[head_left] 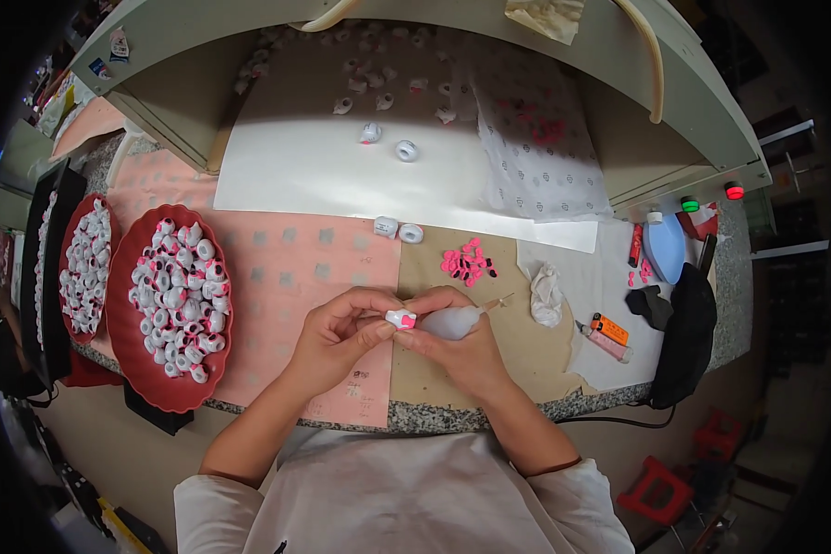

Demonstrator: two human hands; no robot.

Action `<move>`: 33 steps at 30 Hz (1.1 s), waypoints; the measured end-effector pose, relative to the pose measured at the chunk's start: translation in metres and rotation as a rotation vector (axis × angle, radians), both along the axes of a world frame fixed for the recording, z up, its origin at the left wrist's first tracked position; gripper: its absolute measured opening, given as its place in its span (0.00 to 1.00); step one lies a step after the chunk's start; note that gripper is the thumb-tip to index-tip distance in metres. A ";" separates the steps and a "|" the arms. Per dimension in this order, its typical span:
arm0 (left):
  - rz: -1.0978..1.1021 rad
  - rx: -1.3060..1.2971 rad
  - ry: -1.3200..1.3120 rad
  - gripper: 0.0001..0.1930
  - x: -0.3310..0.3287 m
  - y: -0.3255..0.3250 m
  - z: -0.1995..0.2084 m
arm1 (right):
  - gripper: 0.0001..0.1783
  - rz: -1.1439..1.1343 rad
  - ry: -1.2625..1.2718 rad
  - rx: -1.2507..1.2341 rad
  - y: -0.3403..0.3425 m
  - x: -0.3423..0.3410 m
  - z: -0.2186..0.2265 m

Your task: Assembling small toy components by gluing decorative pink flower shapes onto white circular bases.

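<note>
While both hands pinch it — small white piece.

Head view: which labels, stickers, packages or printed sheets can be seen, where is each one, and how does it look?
Stickers: two small ones on the grey shelf edge, upper left, pale with colours.
Tissue sheet: upper right on the table, white with rows of small grey marks.
Pink paper: under the left hand, with grey squares.
Orange lighter: right of the right hand, with a dark label.

A small craft workshop: granite bench, red trays of white pieces.
</note>
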State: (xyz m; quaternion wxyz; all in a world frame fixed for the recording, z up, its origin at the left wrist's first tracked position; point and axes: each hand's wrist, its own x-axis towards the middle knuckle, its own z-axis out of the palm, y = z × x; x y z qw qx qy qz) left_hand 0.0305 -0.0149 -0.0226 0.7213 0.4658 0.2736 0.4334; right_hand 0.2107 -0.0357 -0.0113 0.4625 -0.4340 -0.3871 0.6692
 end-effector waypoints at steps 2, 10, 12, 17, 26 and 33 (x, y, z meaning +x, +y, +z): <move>-0.002 0.003 0.001 0.10 0.001 0.000 0.000 | 0.14 -0.006 0.011 -0.003 -0.001 0.001 0.000; -0.041 -0.038 -0.013 0.11 0.001 0.009 0.005 | 0.14 -0.061 -0.017 0.019 0.001 -0.005 0.005; -0.037 -0.124 -0.061 0.11 0.005 0.013 0.002 | 0.15 -0.092 -0.007 0.039 0.002 -0.004 0.008; 0.066 -0.420 -0.198 0.13 0.011 0.008 0.012 | 0.18 -0.150 -0.524 0.465 0.001 0.025 0.025; 0.045 -0.483 -0.294 0.15 -0.012 0.007 0.020 | 0.21 -0.398 -1.279 0.341 -0.026 0.083 0.041; 0.052 -0.443 -0.220 0.15 -0.019 -0.006 0.022 | 0.13 -0.201 -0.847 0.739 -0.013 0.006 0.068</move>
